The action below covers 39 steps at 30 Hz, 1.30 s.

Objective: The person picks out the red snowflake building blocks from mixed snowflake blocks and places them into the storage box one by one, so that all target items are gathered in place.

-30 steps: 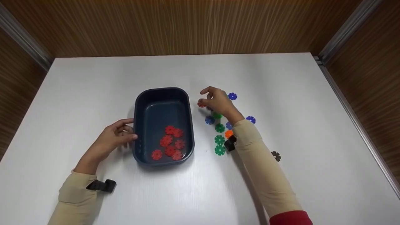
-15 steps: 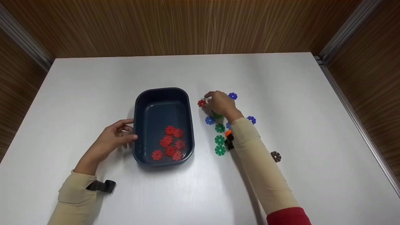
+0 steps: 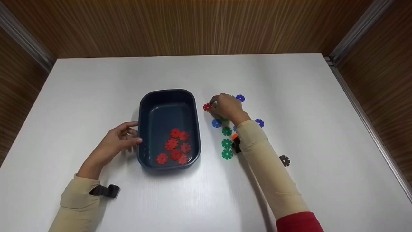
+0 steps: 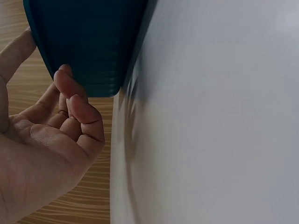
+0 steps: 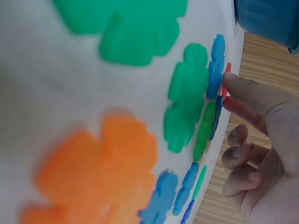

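Head view: my right hand (image 3: 229,108) pinches a red gear-shaped plastic disc (image 3: 207,107) at its nine o'clock, right of the dark blue plastic tub (image 3: 167,96). My left hand (image 3: 118,141), fingers loosely curled, touches the tub's left wall.

Left wrist: fingertips (image 4: 70,88) rest against the tub (image 4: 88,42), gripping nothing.

Right wrist: thumb and finger (image 5: 247,91) nip the red disc's (image 5: 226,84) edge.

A white table (image 3: 96,80) stands enclosed by brown wood-grain walls (image 3: 193,25) with grey metal corner strips (image 3: 354,29).

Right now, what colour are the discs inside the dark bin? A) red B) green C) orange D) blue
A: the head view shows only red discs lying in the dark bin; the green discs and blue ones lie outside it on the table.
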### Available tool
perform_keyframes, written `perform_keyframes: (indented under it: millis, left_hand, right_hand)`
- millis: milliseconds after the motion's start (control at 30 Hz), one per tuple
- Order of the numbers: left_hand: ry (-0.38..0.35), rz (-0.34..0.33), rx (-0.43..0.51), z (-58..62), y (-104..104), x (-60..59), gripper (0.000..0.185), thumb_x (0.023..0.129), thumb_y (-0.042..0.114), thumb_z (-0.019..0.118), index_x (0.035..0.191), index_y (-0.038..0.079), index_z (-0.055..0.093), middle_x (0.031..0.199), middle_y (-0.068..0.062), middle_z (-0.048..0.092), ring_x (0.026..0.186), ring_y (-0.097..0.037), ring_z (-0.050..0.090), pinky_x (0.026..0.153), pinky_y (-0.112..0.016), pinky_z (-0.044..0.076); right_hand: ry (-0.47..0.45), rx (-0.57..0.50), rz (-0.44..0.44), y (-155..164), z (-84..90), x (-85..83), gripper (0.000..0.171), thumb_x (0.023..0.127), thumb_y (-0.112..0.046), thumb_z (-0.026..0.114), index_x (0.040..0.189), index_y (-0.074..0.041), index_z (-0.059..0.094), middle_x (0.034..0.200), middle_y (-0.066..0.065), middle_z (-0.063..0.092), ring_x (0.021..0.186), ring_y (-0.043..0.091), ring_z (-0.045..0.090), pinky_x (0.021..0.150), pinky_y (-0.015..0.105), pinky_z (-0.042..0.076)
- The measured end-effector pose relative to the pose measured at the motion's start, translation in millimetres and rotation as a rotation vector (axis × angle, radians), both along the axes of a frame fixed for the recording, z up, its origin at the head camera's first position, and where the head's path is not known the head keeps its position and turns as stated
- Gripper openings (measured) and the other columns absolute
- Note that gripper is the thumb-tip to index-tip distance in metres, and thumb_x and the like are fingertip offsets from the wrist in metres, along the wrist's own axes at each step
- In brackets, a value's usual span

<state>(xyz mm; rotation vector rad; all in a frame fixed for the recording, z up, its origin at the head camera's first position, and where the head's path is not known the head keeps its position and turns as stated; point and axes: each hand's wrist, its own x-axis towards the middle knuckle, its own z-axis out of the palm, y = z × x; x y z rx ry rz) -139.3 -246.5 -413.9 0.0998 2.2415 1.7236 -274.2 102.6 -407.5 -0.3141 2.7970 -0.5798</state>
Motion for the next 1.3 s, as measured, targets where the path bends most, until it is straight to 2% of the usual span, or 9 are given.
perform_keyframes:
  millis: [267,433,567,700,833,1200,1300]
  left_hand:
    - [0.005,-0.003,0.008,-0.4,0.9,2.4,0.063,0.090,0.011,0.067,0.145,0.000,0.037,0.097,0.006,0.055,0.074,-0.005,0.056,0.063,-0.025,0.049]
    - [0.008,0.000,-0.002,-0.5,0.3,3.6,0.064,0.090,0.011,0.067,0.145,0.000,0.037,0.096,0.006,0.055,0.073,-0.004,0.055,0.063,-0.024,0.048]
    - [0.009,0.003,0.005,-1.6,-0.4,4.3,0.064,0.089,0.010,0.067,0.144,0.000,0.037,0.096,0.006,0.055,0.073,-0.004,0.055,0.063,-0.025,0.048]
    - [0.020,-0.002,0.019,-2.8,-1.0,4.9,0.063,0.090,0.009,0.067,0.144,-0.001,0.037,0.095,0.006,0.055,0.073,-0.005,0.055,0.062,-0.025,0.048]
    - [0.033,-0.010,0.024,-3.3,-1.7,5.5,0.063,0.090,0.009,0.066,0.144,-0.001,0.036,0.095,0.006,0.056,0.074,-0.005,0.055,0.062,-0.025,0.048]
    - [0.017,0.000,0.007,-2.6,1.3,3.2,0.063,0.090,0.011,0.068,0.145,0.001,0.038,0.095,0.007,0.057,0.073,-0.006,0.055,0.062,-0.025,0.048]
    - [0.017,-0.004,0.007,-1.8,0.6,3.4,0.064,0.090,0.012,0.067,0.145,0.001,0.037,0.095,0.007,0.057,0.074,-0.005,0.056,0.063,-0.025,0.048]
  right_hand:
    - [0.013,0.078,0.069,-2.6,0.2,4.0,0.032,0.089,-0.021,0.066,0.119,-0.011,0.066,0.108,0.009,0.063,0.086,0.025,0.059,0.084,0.037,0.055]
    - [0.060,0.208,0.148,-6.7,0.9,5.0,0.030,0.087,-0.022,0.066,0.113,-0.008,0.065,0.097,0.009,0.063,0.081,0.023,0.059,0.077,0.035,0.056]
    - [0.091,0.300,0.197,-10.1,1.3,6.3,0.029,0.085,-0.023,0.067,0.109,-0.007,0.064,0.095,0.009,0.063,0.080,0.023,0.056,0.075,0.036,0.055]
    - [0.113,0.341,0.213,-11.0,1.3,6.5,0.029,0.084,-0.024,0.068,0.108,-0.007,0.065,0.096,0.008,0.063,0.080,0.022,0.055,0.076,0.037,0.054]
    - [0.110,0.310,0.207,-9.0,0.7,6.7,0.030,0.083,-0.024,0.069,0.108,-0.008,0.065,0.095,0.008,0.063,0.081,0.023,0.056,0.078,0.037,0.055]
    - [0.043,0.110,0.149,5.3,2.8,8.2,0.037,0.084,-0.030,0.073,0.115,-0.011,0.066,0.104,0.006,0.067,0.085,0.023,0.061,0.085,0.034,0.055]
    - [0.038,0.089,0.149,7.9,4.8,8.1,0.038,0.085,-0.033,0.072,0.116,-0.012,0.066,0.104,0.006,0.067,0.086,0.023,0.060,0.087,0.035,0.054]
